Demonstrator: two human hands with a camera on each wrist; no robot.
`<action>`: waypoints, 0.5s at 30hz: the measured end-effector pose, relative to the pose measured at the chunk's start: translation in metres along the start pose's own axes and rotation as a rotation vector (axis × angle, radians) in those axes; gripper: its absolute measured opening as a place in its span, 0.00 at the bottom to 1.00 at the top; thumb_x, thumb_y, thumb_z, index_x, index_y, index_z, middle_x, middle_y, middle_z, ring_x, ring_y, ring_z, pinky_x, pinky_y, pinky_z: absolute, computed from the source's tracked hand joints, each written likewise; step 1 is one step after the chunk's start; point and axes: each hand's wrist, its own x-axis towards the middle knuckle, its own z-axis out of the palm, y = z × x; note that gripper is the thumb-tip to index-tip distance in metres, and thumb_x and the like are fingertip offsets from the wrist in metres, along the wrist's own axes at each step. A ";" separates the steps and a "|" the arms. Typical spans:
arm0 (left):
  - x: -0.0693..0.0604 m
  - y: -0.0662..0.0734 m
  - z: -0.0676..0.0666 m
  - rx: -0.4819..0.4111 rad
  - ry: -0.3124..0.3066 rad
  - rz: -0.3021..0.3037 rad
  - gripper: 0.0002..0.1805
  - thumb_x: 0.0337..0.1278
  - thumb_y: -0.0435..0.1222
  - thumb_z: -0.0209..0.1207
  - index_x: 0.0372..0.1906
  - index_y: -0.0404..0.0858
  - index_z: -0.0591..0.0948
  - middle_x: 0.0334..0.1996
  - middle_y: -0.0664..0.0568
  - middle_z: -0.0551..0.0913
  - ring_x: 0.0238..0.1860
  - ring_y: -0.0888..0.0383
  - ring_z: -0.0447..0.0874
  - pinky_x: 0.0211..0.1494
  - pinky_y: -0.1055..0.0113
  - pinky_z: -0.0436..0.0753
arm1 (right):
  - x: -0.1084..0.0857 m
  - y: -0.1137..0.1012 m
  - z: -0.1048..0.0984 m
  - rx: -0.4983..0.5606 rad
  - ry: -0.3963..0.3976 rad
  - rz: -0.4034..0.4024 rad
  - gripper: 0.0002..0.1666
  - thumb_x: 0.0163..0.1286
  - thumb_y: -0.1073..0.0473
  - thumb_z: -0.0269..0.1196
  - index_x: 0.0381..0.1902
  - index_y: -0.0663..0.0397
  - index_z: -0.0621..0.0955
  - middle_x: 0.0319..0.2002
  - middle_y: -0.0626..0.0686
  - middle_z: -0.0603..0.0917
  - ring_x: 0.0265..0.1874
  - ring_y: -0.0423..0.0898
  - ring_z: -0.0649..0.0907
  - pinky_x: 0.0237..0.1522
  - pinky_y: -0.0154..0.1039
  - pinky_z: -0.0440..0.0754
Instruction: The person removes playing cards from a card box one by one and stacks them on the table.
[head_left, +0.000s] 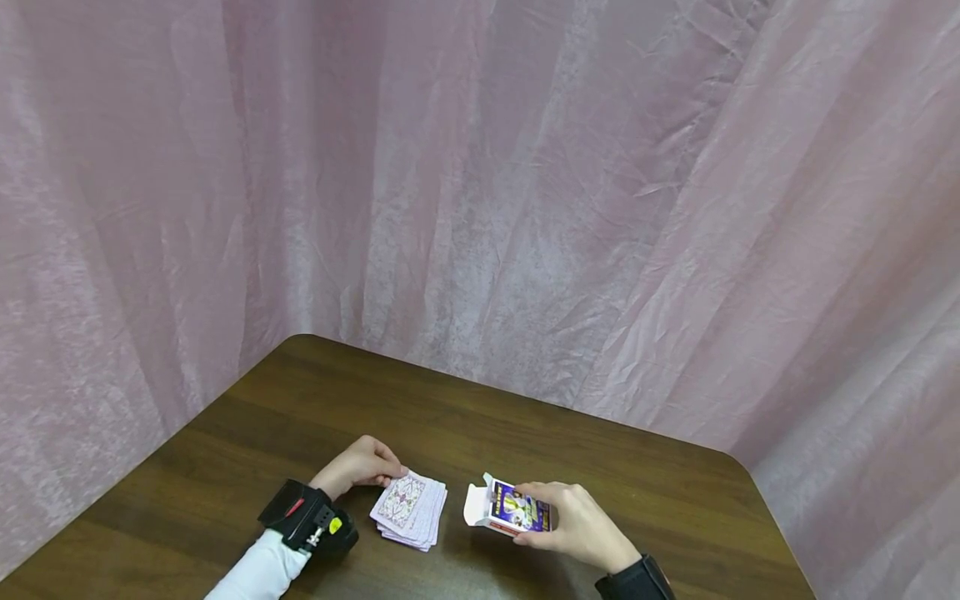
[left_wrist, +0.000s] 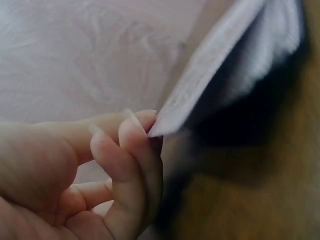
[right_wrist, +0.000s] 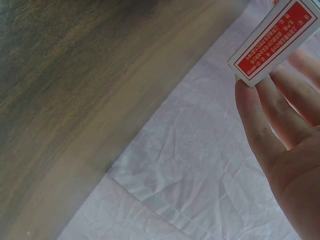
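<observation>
My left hand [head_left: 363, 463] pinches the far left corner of a playing card on top of a loosely stacked pile of patterned playing cards [head_left: 408, 510]. Seen from the left wrist, thumb and fingertips meet at a card's pale corner [left_wrist: 172, 117], and the cards beyond it are blurred. To the right of the pile, my right hand [head_left: 572, 518] grips a purple and yellow card box [head_left: 520, 508] between thumb and fingers. The box's white flap [head_left: 476, 503] is open and points left toward the cards. A red printed end of the box [right_wrist: 275, 42] shows in the right wrist view.
Beneath both hands is a brown wooden table [head_left: 337, 392] with rounded far corners. Pink crinkled curtains [head_left: 480, 183] hang just behind its far edge. A black wrist device [head_left: 307, 515] is strapped over the white left sleeve.
</observation>
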 end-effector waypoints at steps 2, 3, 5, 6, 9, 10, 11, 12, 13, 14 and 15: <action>0.000 0.000 0.003 0.070 0.062 -0.003 0.07 0.48 0.30 0.68 0.28 0.29 0.82 0.14 0.57 0.74 0.14 0.68 0.70 0.19 0.81 0.70 | 0.000 0.000 0.000 -0.006 0.003 -0.002 0.33 0.54 0.40 0.71 0.53 0.53 0.81 0.45 0.48 0.87 0.35 0.31 0.80 0.36 0.28 0.79; -0.001 0.000 0.005 0.111 0.092 -0.003 0.07 0.46 0.30 0.69 0.27 0.30 0.82 0.14 0.56 0.74 0.14 0.68 0.70 0.19 0.80 0.69 | 0.000 0.000 -0.001 -0.006 0.003 -0.001 0.33 0.54 0.40 0.71 0.53 0.53 0.81 0.45 0.48 0.87 0.35 0.31 0.80 0.36 0.28 0.79; -0.003 0.001 0.008 0.182 0.142 -0.004 0.08 0.44 0.31 0.71 0.24 0.32 0.82 0.14 0.56 0.75 0.14 0.67 0.71 0.20 0.78 0.69 | 0.000 0.000 -0.001 -0.005 0.002 -0.001 0.34 0.55 0.39 0.71 0.53 0.54 0.81 0.44 0.48 0.87 0.35 0.32 0.80 0.36 0.28 0.79; -0.004 0.002 0.009 0.214 0.162 -0.006 0.09 0.44 0.32 0.71 0.23 0.33 0.82 0.14 0.55 0.76 0.14 0.66 0.72 0.20 0.77 0.69 | 0.000 0.000 -0.001 -0.004 0.000 0.000 0.34 0.55 0.39 0.70 0.53 0.54 0.81 0.45 0.48 0.87 0.35 0.32 0.80 0.36 0.28 0.79; -0.007 0.005 0.012 0.291 0.183 -0.006 0.10 0.44 0.34 0.71 0.22 0.34 0.81 0.15 0.54 0.78 0.14 0.66 0.74 0.20 0.75 0.69 | -0.001 0.000 -0.002 -0.005 -0.006 0.002 0.34 0.55 0.39 0.70 0.53 0.55 0.81 0.45 0.49 0.87 0.35 0.32 0.80 0.36 0.29 0.79; -0.008 0.006 0.013 0.310 0.183 -0.005 0.10 0.45 0.35 0.71 0.22 0.34 0.81 0.15 0.53 0.78 0.14 0.65 0.74 0.20 0.75 0.69 | -0.001 0.000 -0.001 -0.008 -0.005 -0.002 0.35 0.56 0.39 0.70 0.53 0.55 0.81 0.45 0.50 0.87 0.36 0.32 0.80 0.36 0.29 0.80; -0.008 0.007 0.014 0.323 0.182 -0.004 0.11 0.45 0.35 0.71 0.22 0.35 0.81 0.15 0.53 0.78 0.14 0.65 0.75 0.20 0.75 0.68 | -0.001 0.000 -0.001 -0.009 -0.004 -0.004 0.35 0.56 0.38 0.70 0.53 0.55 0.81 0.45 0.50 0.87 0.36 0.32 0.80 0.36 0.29 0.80; -0.008 0.007 0.014 0.338 0.181 0.003 0.11 0.46 0.35 0.71 0.21 0.35 0.81 0.15 0.53 0.78 0.14 0.65 0.75 0.19 0.75 0.68 | -0.001 0.000 -0.001 -0.008 -0.005 -0.004 0.35 0.56 0.38 0.69 0.53 0.56 0.81 0.45 0.50 0.87 0.36 0.32 0.80 0.37 0.29 0.80; -0.009 0.008 0.015 0.350 0.181 0.011 0.11 0.46 0.35 0.71 0.21 0.35 0.81 0.15 0.53 0.78 0.14 0.65 0.75 0.19 0.75 0.68 | 0.000 0.000 -0.001 -0.008 -0.004 -0.005 0.35 0.56 0.39 0.70 0.53 0.56 0.81 0.45 0.50 0.87 0.36 0.32 0.80 0.36 0.29 0.80; -0.009 0.009 0.016 0.364 0.182 0.020 0.11 0.46 0.35 0.71 0.20 0.35 0.81 0.15 0.53 0.78 0.13 0.65 0.75 0.19 0.75 0.67 | 0.000 0.000 -0.001 -0.006 -0.003 -0.005 0.35 0.56 0.39 0.70 0.53 0.56 0.81 0.45 0.50 0.87 0.36 0.32 0.80 0.36 0.28 0.80; -0.010 0.009 0.017 0.374 0.184 0.028 0.11 0.46 0.35 0.70 0.20 0.35 0.80 0.14 0.53 0.78 0.13 0.65 0.75 0.18 0.75 0.67 | 0.000 0.000 -0.001 -0.008 -0.001 -0.011 0.35 0.56 0.39 0.70 0.53 0.56 0.81 0.45 0.50 0.87 0.35 0.32 0.80 0.36 0.28 0.79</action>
